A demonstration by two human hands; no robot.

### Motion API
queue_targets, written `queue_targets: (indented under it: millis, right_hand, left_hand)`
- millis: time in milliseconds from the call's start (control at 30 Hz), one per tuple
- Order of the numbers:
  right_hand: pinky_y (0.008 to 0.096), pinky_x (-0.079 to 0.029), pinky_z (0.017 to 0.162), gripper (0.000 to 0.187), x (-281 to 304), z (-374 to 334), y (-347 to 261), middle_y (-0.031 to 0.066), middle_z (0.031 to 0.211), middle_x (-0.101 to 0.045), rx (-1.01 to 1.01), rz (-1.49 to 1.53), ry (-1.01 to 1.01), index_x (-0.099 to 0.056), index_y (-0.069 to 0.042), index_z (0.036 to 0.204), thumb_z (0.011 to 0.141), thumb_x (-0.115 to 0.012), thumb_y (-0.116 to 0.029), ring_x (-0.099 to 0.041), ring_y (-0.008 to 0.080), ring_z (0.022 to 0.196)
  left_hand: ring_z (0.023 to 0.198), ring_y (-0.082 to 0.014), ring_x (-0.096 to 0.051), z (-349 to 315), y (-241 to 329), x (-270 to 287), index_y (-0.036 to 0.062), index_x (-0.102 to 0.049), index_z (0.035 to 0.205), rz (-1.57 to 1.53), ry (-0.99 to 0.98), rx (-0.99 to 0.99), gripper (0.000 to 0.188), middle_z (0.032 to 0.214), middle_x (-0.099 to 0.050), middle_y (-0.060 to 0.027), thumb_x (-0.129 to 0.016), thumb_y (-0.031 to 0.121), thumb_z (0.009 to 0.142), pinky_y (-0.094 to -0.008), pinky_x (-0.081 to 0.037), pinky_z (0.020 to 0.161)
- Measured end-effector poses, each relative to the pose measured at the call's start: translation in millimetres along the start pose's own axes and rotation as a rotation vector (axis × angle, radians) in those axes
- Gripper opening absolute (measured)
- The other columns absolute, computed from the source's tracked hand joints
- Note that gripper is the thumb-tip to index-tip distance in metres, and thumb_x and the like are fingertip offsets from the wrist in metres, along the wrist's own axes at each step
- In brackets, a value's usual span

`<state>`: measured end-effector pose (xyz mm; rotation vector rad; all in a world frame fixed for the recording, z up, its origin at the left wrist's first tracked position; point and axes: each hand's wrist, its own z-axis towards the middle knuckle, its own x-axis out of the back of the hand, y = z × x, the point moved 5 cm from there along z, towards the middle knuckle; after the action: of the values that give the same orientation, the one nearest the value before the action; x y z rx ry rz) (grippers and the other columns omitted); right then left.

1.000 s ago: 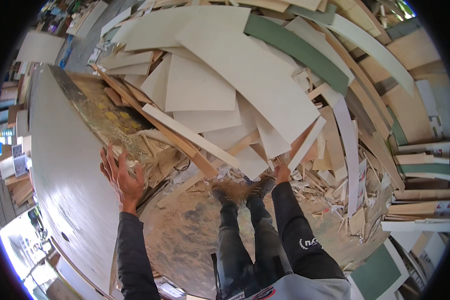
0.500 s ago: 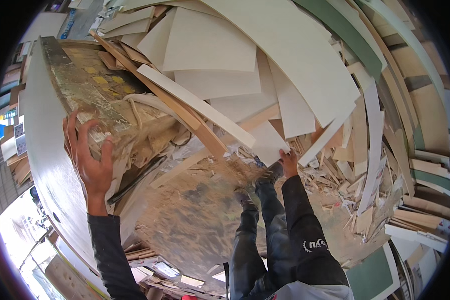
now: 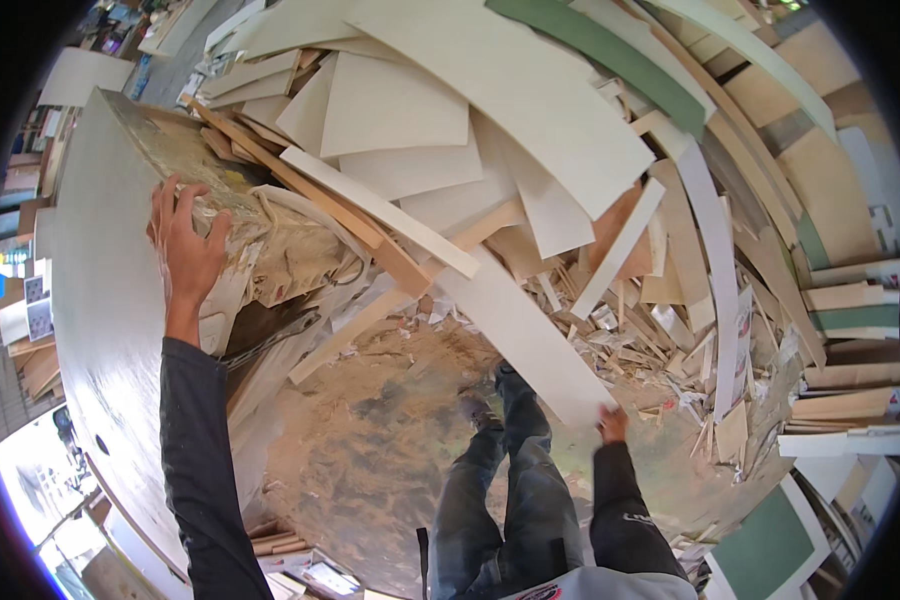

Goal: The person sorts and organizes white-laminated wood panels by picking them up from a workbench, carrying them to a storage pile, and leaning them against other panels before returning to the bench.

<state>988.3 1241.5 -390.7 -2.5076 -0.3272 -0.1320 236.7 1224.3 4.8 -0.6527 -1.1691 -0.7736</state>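
My right hand (image 3: 612, 424) is closed on the near end corner of a long white board (image 3: 530, 340). That board slopes down toward me out of the pile, and its far end lies hidden under a narrow white strip (image 3: 390, 215) and a brown wooden plank (image 3: 320, 195). My left hand (image 3: 186, 235) rests with its fingers spread on the edge of a large pale panel (image 3: 105, 260) at the left. Beside that hand is the worn, dirty side of a machine or bench (image 3: 280, 250), with a cable looped over it.
White panels (image 3: 395, 105) lie heaped at the far middle, with a green strip (image 3: 610, 60) farther right. Offcuts and splinters (image 3: 660, 350) litter the dusty floor (image 3: 370, 440) to the right. Stacked boards (image 3: 855, 380) line the right side. A light wooden strip (image 3: 355, 335) leans near the bench.
My right hand has moved toward me and to the right, drawing much more of the white board out of the pile. My left hand stays on the panel edge, slightly shifted in view.
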Motion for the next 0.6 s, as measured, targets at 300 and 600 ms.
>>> queue_targets:
  millis: [300,600]
  right_hand:
    - [0.0246,-0.036,0.062,0.023,174.7,-133.0,-66.3,-0.0018,0.069,-0.045,0.431,-0.085,0.381,-0.049,-0.005,0.069,0.078,-0.067,-0.017,-0.042,0.0092,0.064]
    - [0.024,-0.031,0.059,0.026,71.4,-218.2,-180.1,-0.0028,0.067,-0.039,0.749,-0.154,0.293,-0.046,-0.005,0.069,0.073,-0.071,-0.013,-0.035,0.009,0.064]
  left_hand:
    - [0.126,-0.0321,-0.033,-20.7,-6.1,16.3,0.0099,-0.053,0.115,-0.466,0.056,-0.078,0.048,0.13,-0.041,-0.0177,-0.064,0.028,0.073,-0.0464,-0.021,0.103]
    - [0.118,-0.0231,-0.044,-220.6,26.9,87.3,-0.0042,-0.046,0.124,-1.192,0.136,0.5,0.052,0.125,-0.048,-0.0158,-0.062,0.017,0.079,-0.0354,-0.035,0.096]
